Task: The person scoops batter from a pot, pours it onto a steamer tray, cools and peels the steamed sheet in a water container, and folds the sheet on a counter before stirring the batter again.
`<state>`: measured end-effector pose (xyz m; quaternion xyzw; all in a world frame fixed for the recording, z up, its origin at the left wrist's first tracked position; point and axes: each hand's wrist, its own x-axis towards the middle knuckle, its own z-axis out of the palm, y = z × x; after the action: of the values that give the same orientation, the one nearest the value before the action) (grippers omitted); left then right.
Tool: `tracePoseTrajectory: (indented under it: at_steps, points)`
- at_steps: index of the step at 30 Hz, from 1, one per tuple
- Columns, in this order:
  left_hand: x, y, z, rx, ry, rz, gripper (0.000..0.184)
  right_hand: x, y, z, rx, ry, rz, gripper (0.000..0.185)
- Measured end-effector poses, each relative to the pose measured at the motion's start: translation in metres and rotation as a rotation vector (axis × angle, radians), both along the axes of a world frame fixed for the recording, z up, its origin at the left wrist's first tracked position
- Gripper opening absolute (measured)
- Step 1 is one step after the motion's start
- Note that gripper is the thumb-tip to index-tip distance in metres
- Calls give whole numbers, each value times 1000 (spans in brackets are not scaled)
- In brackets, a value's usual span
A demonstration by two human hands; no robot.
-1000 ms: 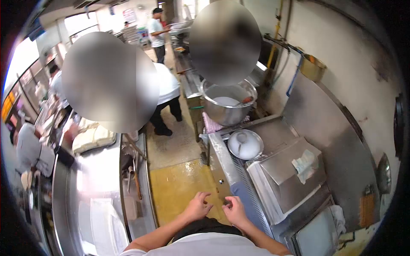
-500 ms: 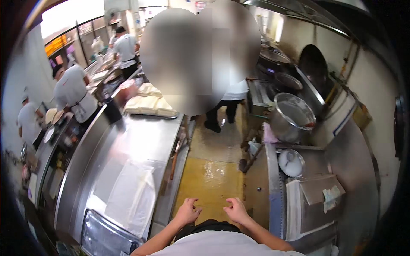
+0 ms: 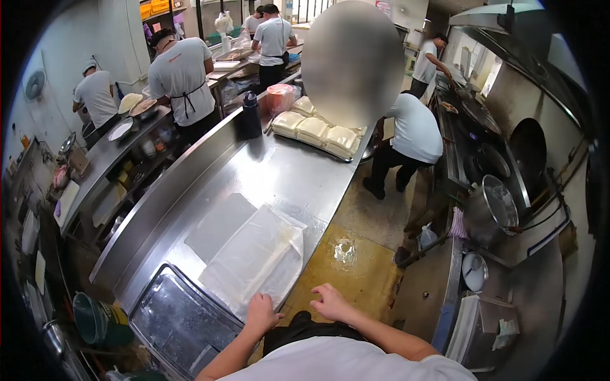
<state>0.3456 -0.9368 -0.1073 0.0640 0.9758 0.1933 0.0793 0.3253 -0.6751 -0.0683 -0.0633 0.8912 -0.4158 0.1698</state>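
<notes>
So, nearest the camera, the left hand (image 3: 261, 314) is seen at the bottom centre of the frame, right by the lower edge of the pale plastic sheet (image 3: 251, 257). Its fingers are loosely bent, with a narrow gap to the thumb and nothing seen in them. Whether the plastic is touched can't be told from this angle. The right hand (image 3: 332, 305) is held out over the floor (image 3: 346, 267), a bit right of centre, fingers apart and fairly wide, nothing held.

The sheet is laid flat on the tabletop (image 3: 279, 171), mostly up and to the left of both hands. Its long axis is slanted from lower left to upper right, so the left hand is clearly the nearer one, with the right set off past the tabletop's edge. The dark tray (image 3: 181, 311) is placed at lower left, just beside the sheet's lower end.

Farther up, bagged white packs (image 3: 311, 130) are lined up at the tabletop's far end, upper centre, with a dark bottle (image 3: 251, 114) stood upright to their left.
</notes>
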Motion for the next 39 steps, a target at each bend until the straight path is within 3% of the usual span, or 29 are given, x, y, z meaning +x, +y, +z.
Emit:
tracePoseTrajectory:
  at_steps: [5,8,11,14,20,27,31,34,37,39]
  points:
    - [19,-16,-40,81,178,-64,39,-16,-40,-31,156,48,218,43]
    - [18,-26,-65,149,128,-9,31,-32,-69,-20,144,21,357,42]
    - [16,-23,-28,197,142,9,27,-41,-97,-29,140,150,507,41]
    - [17,-26,-29,144,194,-45,25,-47,-117,-36,138,162,579,40]
    - [16,-27,-58,125,206,-17,25,-49,-125,-37,137,117,566,40]
    - [23,-28,-37,158,276,34,25,-50,-118,-46,176,144,634,42]
    - [23,-25,-52,109,303,42,22,-48,-118,-49,151,105,629,42]
    - [20,-24,-51,106,311,65,19,-46,-122,-55,154,164,657,44]
    - [5,-26,-34,211,291,139,14,-57,-128,-53,331,354,728,43]
    - [-12,-34,-13,334,248,204,10,-80,-129,-48,393,462,617,41]
